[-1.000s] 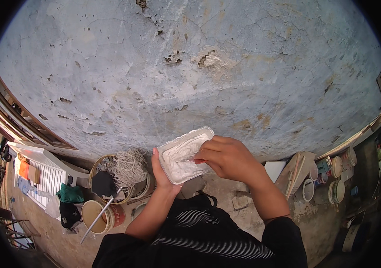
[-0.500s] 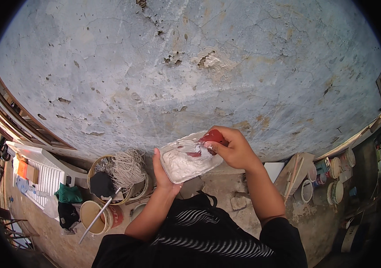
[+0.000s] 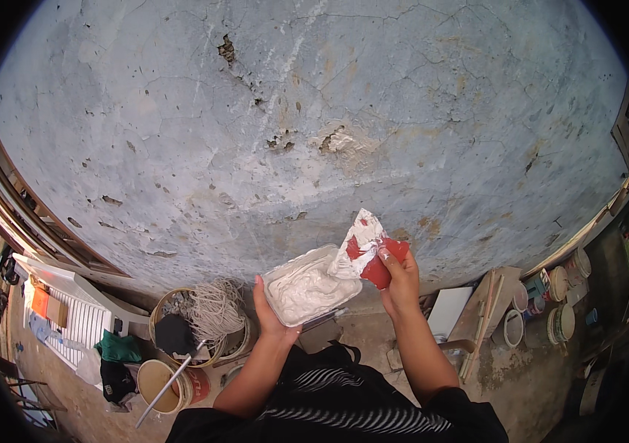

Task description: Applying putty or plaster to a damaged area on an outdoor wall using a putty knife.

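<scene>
My left hand (image 3: pixel 273 316) holds a white rectangular tub (image 3: pixel 351 294) by its left end and underside. Thick off-white filler paste (image 3: pixel 303 286) lies in the tub, its surface swirled and ridged. In my right hand (image 3: pixel 401 284) is a red putty scraper (image 3: pixel 381 275), gripped by its red end, fingers closed round it. White paste coats much of the scraper's wide blade, which is raised at the tub's right end. Ahead stands a blue-grey wall (image 3: pixel 432 133) with cracks and chipped pits. One patch of pale filler (image 3: pixel 344 144) sticks to it around a hole.
At the left, a bucket with a bundle of string (image 3: pixel 215 314) stands beside a smaller bucket (image 3: pixel 159 387) with a pale pole across it. Farther left lies a white slatted panel (image 3: pixel 71 310) with cloths near it. Boards (image 3: pixel 480 314) and several buckets (image 3: pixel 558 325) stand at the right.
My right hand has lifted the scraper out of the paste and turned it, so its coated blade now shows. The tub has shifted slightly lower in view.
</scene>
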The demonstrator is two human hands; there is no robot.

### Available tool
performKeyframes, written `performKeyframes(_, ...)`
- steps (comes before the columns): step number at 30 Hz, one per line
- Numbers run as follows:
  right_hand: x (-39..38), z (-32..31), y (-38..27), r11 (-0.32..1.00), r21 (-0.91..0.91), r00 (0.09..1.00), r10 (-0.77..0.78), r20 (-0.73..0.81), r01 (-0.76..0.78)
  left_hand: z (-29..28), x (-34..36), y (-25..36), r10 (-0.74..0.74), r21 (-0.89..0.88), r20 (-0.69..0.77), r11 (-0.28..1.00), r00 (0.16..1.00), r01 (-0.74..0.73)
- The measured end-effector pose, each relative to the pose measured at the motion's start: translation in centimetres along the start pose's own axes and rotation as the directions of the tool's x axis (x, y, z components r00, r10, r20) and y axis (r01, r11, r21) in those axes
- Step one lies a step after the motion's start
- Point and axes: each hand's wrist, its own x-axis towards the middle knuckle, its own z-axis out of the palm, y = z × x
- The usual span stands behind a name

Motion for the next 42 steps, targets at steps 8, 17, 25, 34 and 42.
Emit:
performKeyframes(8, -1.7, -3.0, 2.2, 0.997, -0.035, 0.997, 0.074, -0.03, -0.075, -0.9, 2.7, 2.3, -0.056, -0.073, 0.086, 0.995, 0.995, 0.063)
performKeyframes(17, -2.5, 1.4, -0.1, 0.986, 0.107, 0.992, 0.122, 0.025, -0.124, -1.1, 5.9, 5.7, -0.108, -0.058, 0.227, 0.99, 0.968, 0.125)
performKeyframes(25, -1.2, 8.1, -2.8, 0.966, 0.09, 0.97, -0.24, -0.025, 0.241, -2.1, 8.3, 7.9, -0.19, -0.025, 0.259, 0.979, 0.947, 0.203)
performKeyframes(34, 1.6, 12.4, -2.6, 0.855, -0.085, 0.859, -0.513, 0.013, 0.512, -4.3, 9.4, 9.1, -0.263, -0.034, 0.257, 0.959, 0.93, 0.281)
performKeyframes(42, 1.1, 15.1, -1.7, 0.714, -0.31, 0.752, -0.659, 0.007, 0.628, -9.7, 7.2, 15.2, -0.208, -0.066, 0.148, 0.973, 0.967, 0.22)
